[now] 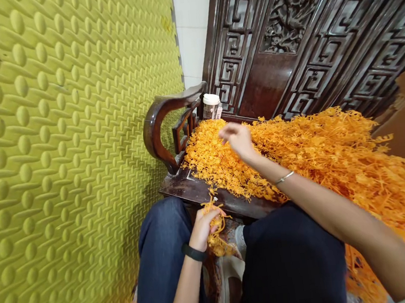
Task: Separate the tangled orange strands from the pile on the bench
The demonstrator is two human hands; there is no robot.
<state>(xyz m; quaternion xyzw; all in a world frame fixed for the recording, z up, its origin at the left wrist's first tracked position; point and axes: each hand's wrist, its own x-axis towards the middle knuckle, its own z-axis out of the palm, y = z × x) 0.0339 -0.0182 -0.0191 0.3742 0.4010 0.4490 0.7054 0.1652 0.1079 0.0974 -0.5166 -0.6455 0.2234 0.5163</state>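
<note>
My left hand (206, 226), with a dark band on the wrist, is closed around a bunch of orange plastic flower strands (217, 244) between my knees. Some thin stems stick out above the fingers and more hang below. Over a heap of small orange plastic flower pieces (213, 152) on the wooden bench hovers my right hand (238, 140), with a thin bracelet at the wrist. Its fingers are bent but smeared by motion, so whether they hold a piece cannot be made out.
A larger mass of orange strands (333, 157) spreads over the bench to the right. A white-lidded jar (212, 103) stands in the back corner by the curved armrest (156, 127). Behind rises a carved dark backrest (267, 77); a yellow-green bumpy foam mat (59, 137) covers the left side.
</note>
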